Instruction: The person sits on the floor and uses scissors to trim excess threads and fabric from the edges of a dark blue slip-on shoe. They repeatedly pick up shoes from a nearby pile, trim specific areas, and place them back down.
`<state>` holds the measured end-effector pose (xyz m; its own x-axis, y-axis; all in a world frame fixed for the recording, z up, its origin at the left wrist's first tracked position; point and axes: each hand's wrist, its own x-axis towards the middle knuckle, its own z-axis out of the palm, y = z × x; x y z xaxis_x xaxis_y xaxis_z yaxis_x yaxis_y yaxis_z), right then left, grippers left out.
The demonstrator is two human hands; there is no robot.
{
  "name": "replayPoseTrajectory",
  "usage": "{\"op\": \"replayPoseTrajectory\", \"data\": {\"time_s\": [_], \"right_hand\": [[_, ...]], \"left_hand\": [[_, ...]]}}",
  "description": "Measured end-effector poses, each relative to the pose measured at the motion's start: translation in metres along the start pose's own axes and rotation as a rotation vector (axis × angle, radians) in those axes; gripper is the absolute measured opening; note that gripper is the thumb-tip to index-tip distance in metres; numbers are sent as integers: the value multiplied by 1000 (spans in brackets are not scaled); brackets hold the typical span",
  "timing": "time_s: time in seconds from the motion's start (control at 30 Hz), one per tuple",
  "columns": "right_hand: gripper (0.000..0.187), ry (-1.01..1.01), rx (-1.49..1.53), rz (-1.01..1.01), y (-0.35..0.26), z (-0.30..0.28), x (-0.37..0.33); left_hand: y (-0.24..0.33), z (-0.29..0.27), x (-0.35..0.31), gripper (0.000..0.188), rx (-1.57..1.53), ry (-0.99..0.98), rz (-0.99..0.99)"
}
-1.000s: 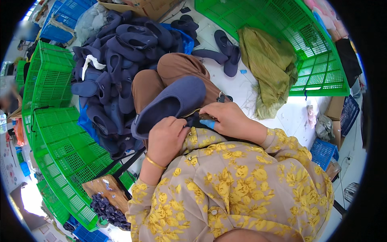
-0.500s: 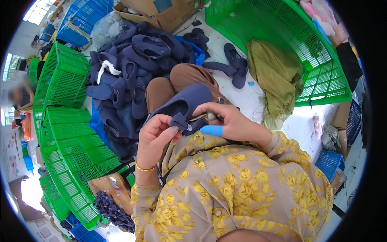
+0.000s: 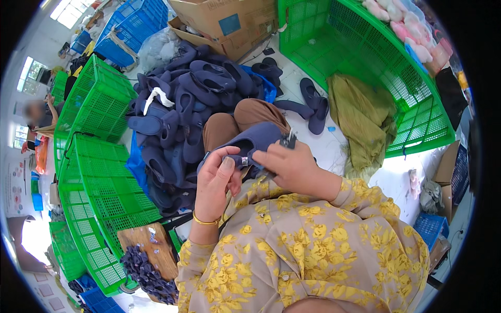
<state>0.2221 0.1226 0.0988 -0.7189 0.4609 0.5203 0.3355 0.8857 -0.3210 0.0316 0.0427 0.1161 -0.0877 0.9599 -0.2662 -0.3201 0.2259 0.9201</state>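
Note:
My left hand (image 3: 213, 180) pinches a small navy fabric bow (image 3: 243, 160) with a shiny spot at its middle. My right hand (image 3: 295, 166) is closed around a dark metallic tool (image 3: 288, 140); its kind is mostly hidden by the fingers. The right fingertips meet the bow's right side, level with the left fingers. Just beyond both hands, a navy slip-on shoe (image 3: 257, 135) rests on my lap against the brown trousers (image 3: 222, 128). Its near edge is hidden behind my fingers.
A large heap of navy shoes (image 3: 182, 104) lies ahead left, beside green crates (image 3: 104, 193). A wooden board (image 3: 148, 245) with small navy pieces (image 3: 146, 274) is at near left. Ahead right are loose shoes (image 3: 317, 122), an olive cloth (image 3: 360, 115) and a big green crate (image 3: 417, 125).
My right hand has turned over the bow, its blue-wrapped thumb now out of sight and the dark tool showing above it. The view has shifted slightly, so the scene sits lower and further right.

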Motion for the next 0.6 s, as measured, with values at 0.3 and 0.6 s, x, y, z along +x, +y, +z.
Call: {"op": "replayPoseTrajectory", "data": {"time_s": [0.3, 0.6], "right_hand": [[36, 12, 679, 495, -5, -14, 9], [13, 27, 1157, 518, -13, -5, 10]], "left_hand": [[-2, 4, -7, 16, 201, 98, 254], [4, 7, -15, 32, -217, -45, 139]]}}
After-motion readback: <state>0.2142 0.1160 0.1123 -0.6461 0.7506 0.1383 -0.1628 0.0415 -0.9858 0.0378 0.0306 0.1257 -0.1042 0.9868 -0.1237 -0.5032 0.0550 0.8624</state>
